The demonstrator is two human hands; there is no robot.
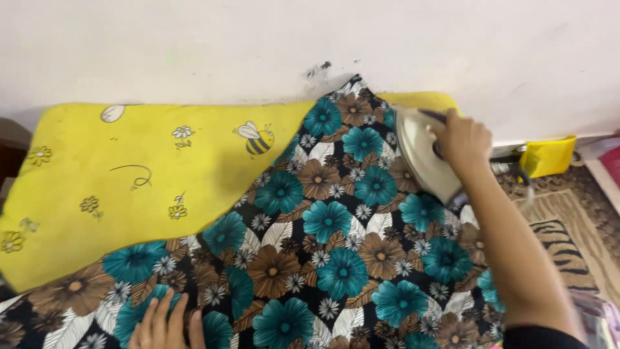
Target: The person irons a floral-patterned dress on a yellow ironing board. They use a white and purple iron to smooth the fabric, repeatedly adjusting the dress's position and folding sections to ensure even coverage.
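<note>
A dark floral cloth (323, 239) with teal and brown flowers lies spread over a yellow ironing board cover (129, 181) printed with bees and daisies. My right hand (462, 142) grips the handle of a grey-white iron (420, 155), which rests tilted on the cloth near the board's far right end. At the bottom edge my left hand (165, 323) lies flat on the cloth with fingers spread, holding nothing.
A white wall (258, 45) runs right behind the board, with a dark smudge near the cloth's tip. A yellow holder (549, 155) hangs at the board's right end. Patterned rugs, one zebra-striped (568, 245), cover the floor on the right.
</note>
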